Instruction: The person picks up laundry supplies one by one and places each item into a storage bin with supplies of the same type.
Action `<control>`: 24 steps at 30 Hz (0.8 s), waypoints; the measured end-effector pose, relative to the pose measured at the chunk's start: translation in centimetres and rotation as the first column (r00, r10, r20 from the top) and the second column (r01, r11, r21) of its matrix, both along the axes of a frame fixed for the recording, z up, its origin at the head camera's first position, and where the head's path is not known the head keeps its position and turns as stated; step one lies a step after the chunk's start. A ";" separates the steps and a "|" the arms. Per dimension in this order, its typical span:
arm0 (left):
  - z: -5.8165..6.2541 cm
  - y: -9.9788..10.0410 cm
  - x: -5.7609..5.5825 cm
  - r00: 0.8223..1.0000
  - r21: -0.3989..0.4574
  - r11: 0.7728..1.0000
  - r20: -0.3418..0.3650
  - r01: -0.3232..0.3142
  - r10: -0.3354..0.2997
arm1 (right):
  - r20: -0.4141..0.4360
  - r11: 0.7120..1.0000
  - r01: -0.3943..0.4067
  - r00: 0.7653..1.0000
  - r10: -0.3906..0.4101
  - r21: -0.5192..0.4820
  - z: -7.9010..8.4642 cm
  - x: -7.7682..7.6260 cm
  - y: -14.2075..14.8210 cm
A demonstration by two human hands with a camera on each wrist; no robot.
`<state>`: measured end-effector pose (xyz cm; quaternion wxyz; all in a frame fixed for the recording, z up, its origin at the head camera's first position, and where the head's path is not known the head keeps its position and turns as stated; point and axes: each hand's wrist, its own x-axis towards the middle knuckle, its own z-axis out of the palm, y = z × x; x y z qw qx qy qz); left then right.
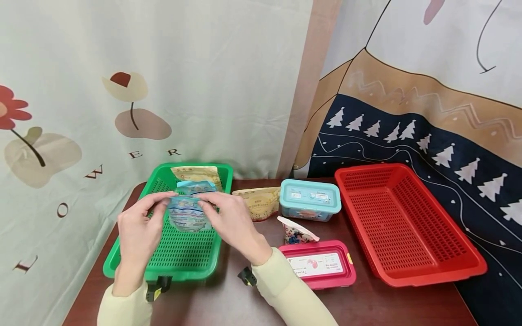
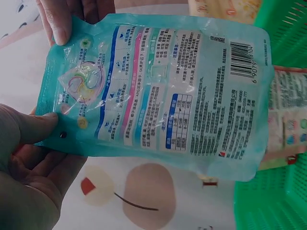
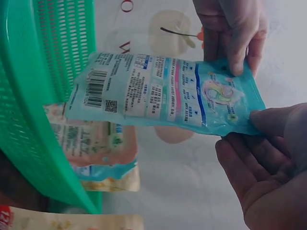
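Both hands pinch the top edge of a teal plastic pouch [image 1: 187, 215], the left hand [image 1: 140, 226] at one corner and the right hand [image 1: 236, 222] at the other. In the head view it hangs over the green basket [image 1: 179, 274]. Its printed back, with a swirl picture, text and a barcode, faces the left wrist camera [image 2: 158, 91]. Thumb and fingers of the right hand [image 3: 268, 163] clasp a corner in the right wrist view. Inside the basket stand a pinkish pouch with a blue top [image 1: 197, 185] and, behind it, a beige pouch [image 1: 200, 172].
Right of the green basket stand another beige pouch [image 1: 261, 201] and a light-blue lidded box [image 1: 310, 199]. Nearer are a small patterned packet [image 1: 295, 233] with a white edge and a pink lidded box [image 1: 318, 265]. A red basket [image 1: 367, 253] occupies the table's right side.
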<state>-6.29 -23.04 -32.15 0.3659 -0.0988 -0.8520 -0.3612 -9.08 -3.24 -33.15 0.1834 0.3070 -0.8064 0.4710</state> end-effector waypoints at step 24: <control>-4.3 -2.1 -1.2 0.989 -0.161 0.983 0.101 -0.088 0.105 | 0.083 0.979 0.008 0.996 -0.026 0.202 -3.6 -2.2 -1.8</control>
